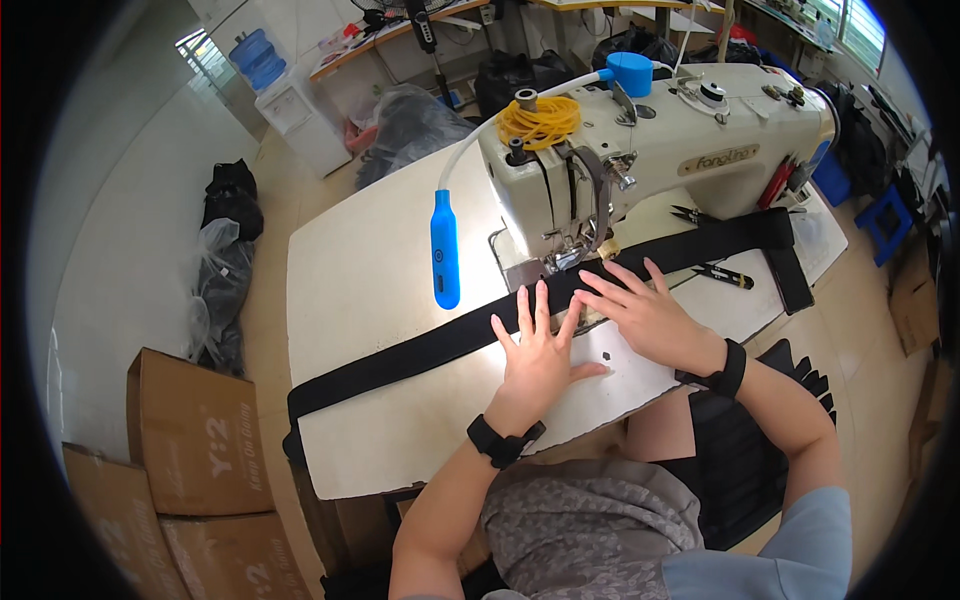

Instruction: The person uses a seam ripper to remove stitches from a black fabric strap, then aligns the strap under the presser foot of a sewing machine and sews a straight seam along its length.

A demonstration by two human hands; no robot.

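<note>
A long black fabric strip [410, 352] runs slantwise across the sewing table [370, 235] and passes beneath the needle area of a cream sewing machine [660, 140]. My left hand [538, 350] lies on the strip's near edge just before the presser foot, fingers spread, thumb out to the right. Close beside it, my right hand [645, 315] rests flat on the strip with its fingers stretched out. Neither hand grips anything. The needle tip is too small to make out. At the right, the strip's end folds down over the table edge.
Black-handled snips [725, 276] lie right of my right hand, with another pair [692, 215] behind the strip. A blue lamp [445, 250] hangs over the table's left part. Yellow bands [538, 122] sit on the machine. Cardboard boxes [200, 440] stand at the left; black fabric [735, 460] lies beside my lap.
</note>
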